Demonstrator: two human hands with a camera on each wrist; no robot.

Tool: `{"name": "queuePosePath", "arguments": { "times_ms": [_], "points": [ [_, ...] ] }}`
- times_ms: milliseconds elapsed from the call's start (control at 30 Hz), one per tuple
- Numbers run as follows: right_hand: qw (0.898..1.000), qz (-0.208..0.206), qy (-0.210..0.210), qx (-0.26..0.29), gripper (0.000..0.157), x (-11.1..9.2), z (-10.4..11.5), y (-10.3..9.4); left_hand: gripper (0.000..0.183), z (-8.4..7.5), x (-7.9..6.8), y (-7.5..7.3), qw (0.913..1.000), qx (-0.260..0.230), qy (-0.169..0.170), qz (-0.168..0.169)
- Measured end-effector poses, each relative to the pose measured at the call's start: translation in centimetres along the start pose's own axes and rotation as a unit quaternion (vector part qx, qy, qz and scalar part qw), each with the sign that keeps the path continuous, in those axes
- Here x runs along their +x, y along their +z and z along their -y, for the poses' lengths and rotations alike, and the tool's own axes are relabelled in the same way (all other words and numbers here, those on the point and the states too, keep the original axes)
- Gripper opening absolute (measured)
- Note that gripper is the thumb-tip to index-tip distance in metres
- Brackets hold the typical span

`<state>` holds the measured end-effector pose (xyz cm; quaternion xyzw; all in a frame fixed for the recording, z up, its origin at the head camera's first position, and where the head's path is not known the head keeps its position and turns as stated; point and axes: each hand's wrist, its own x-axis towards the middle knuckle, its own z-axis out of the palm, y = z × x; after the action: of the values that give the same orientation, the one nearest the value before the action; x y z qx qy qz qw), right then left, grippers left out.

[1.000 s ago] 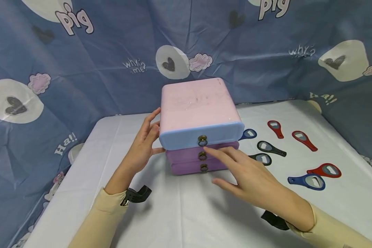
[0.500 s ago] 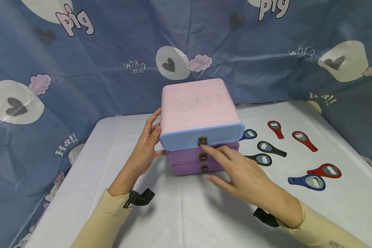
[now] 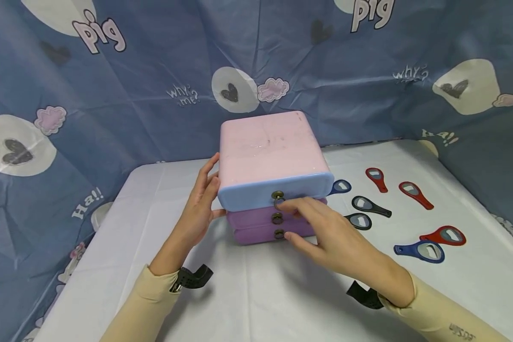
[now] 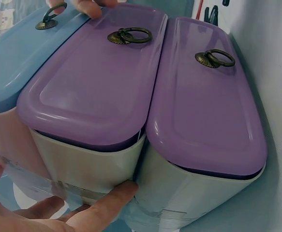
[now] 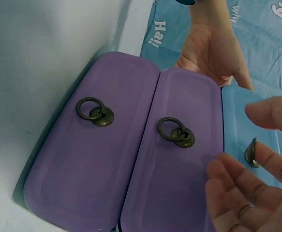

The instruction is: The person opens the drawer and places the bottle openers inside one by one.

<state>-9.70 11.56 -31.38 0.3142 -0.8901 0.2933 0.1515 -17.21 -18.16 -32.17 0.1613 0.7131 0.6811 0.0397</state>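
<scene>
A small drawer cabinet with a pink top [image 3: 273,147] stands on the white table, with a blue top drawer [image 3: 248,195] above two purple drawers [image 3: 252,218]. All three drawer fronts look closed, and each bears a bronze ring pull. My left hand [image 3: 195,211] rests against the cabinet's left side, fingers extended; in the left wrist view its fingers touch the pale side wall [image 4: 82,166]. At the front, my right hand [image 3: 337,232] touches the blue drawer's ring pull [image 5: 251,153] with its index fingertip, tilting the ring outward. Its thumb stands apart from the ring.
Several bottle openers lie to the cabinet's right, including red [image 3: 415,194], black [image 3: 371,205] and blue [image 3: 421,250] ones. One blue and one black opener are partly hidden behind the cabinet and right hand. A patterned blue cloth [image 3: 154,128] hangs behind the table.
My right index finger has moved from just beside the blue drawer's ring onto it, and the ring now tilts outward. My left hand has stayed at the cabinet's side.
</scene>
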Motion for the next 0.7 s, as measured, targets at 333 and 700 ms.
{"name": "queuePosePath", "arguments": {
  "times_ms": [333, 700],
  "points": [
    [0.999, -0.026, -0.028, 0.032, 0.032, -0.07, 0.30, -0.02, 0.055, 0.21, -0.08, -0.08, 0.9998, 0.014, -0.005, 0.015],
    [0.991, -0.089, -0.078, 0.059, 0.026, 0.24, 0.35, -0.42, 0.056, 0.16, -0.27, -0.31, 0.9995, 0.017, -0.011, 0.024]
  ]
}}
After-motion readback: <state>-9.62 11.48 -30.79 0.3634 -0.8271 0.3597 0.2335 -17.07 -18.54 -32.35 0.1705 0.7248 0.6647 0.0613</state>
